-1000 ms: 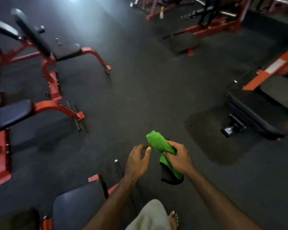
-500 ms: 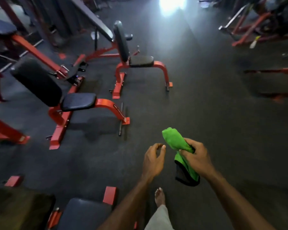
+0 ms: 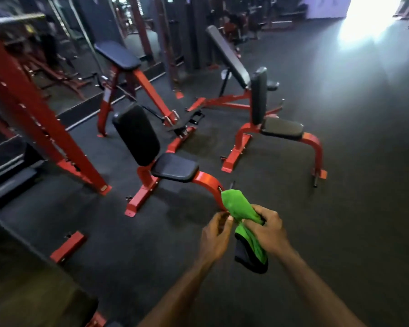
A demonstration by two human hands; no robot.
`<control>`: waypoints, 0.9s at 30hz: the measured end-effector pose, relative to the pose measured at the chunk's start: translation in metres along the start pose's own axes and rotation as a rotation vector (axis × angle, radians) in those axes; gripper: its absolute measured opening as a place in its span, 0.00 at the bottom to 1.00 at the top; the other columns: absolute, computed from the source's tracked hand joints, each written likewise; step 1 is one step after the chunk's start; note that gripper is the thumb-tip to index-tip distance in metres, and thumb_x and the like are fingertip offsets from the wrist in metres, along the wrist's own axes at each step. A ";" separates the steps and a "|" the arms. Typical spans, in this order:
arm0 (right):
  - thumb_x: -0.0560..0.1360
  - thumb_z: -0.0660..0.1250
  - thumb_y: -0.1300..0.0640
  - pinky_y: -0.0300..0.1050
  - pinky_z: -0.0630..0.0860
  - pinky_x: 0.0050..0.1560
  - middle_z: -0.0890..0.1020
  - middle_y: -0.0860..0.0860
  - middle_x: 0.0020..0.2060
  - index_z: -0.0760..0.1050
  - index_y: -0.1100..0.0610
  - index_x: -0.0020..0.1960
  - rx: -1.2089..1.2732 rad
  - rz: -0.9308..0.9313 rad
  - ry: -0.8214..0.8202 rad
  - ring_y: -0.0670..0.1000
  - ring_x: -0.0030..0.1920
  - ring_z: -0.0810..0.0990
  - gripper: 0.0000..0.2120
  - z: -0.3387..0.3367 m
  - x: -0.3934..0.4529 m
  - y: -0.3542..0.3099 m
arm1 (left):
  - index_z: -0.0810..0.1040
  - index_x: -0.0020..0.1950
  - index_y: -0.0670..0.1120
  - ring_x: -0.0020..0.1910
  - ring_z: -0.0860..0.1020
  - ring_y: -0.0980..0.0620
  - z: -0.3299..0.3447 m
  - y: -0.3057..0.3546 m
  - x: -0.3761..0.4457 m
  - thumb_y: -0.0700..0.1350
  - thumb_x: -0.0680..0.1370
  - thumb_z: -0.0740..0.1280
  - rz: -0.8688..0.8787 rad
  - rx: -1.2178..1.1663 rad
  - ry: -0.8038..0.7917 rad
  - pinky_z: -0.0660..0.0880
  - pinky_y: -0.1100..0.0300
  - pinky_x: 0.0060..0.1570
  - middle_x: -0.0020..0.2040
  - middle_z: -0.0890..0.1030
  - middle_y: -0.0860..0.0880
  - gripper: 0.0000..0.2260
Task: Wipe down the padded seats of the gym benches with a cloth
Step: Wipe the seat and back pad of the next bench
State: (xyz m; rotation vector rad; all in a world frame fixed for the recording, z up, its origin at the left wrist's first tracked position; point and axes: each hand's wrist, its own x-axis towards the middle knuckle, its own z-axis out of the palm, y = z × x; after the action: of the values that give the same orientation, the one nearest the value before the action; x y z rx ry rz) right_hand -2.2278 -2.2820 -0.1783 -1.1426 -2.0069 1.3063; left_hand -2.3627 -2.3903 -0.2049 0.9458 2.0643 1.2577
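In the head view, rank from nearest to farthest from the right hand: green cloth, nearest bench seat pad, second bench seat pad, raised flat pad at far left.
1. green cloth, gripped in the right hand.
2. nearest bench seat pad, ahead-left.
3. second bench seat pad, ahead.
4. raised flat pad, far left.

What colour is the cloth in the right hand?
Bright green, with a dark edge at its lower end; the cloth shows in the head view, held by the right hand.
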 end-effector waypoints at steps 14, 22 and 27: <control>0.64 0.72 0.41 0.40 0.75 0.41 0.82 0.45 0.37 0.78 0.50 0.44 -0.060 -0.156 -0.473 0.44 0.39 0.80 0.15 0.079 0.287 -0.032 | 0.78 0.51 0.52 0.47 0.82 0.57 -0.032 0.008 0.216 0.57 0.82 0.65 -0.265 -0.066 0.440 0.78 0.55 0.51 0.46 0.85 0.55 0.10; 0.68 0.75 0.46 0.40 0.73 0.38 0.80 0.46 0.35 0.74 0.51 0.42 -0.039 -0.250 -0.677 0.44 0.36 0.76 0.12 0.135 0.389 -0.080 | 0.79 0.53 0.54 0.45 0.84 0.56 -0.084 0.007 0.301 0.69 0.70 0.65 -0.306 -0.093 0.620 0.82 0.46 0.49 0.44 0.85 0.55 0.22; 0.74 0.76 0.55 0.38 0.70 0.34 0.77 0.48 0.33 0.73 0.56 0.41 -0.030 -0.272 -0.689 0.42 0.33 0.73 0.12 0.188 0.435 -0.114 | 0.79 0.55 0.51 0.44 0.82 0.59 -0.141 0.002 0.351 0.58 0.77 0.71 -0.318 -0.071 0.653 0.80 0.57 0.50 0.44 0.84 0.54 0.13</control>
State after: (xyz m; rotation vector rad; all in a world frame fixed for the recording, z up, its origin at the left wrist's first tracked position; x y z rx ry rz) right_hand -2.6455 -2.0305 -0.1746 -0.4132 -2.5445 1.6685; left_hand -2.6799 -2.1867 -0.1745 0.1501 2.4940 1.5816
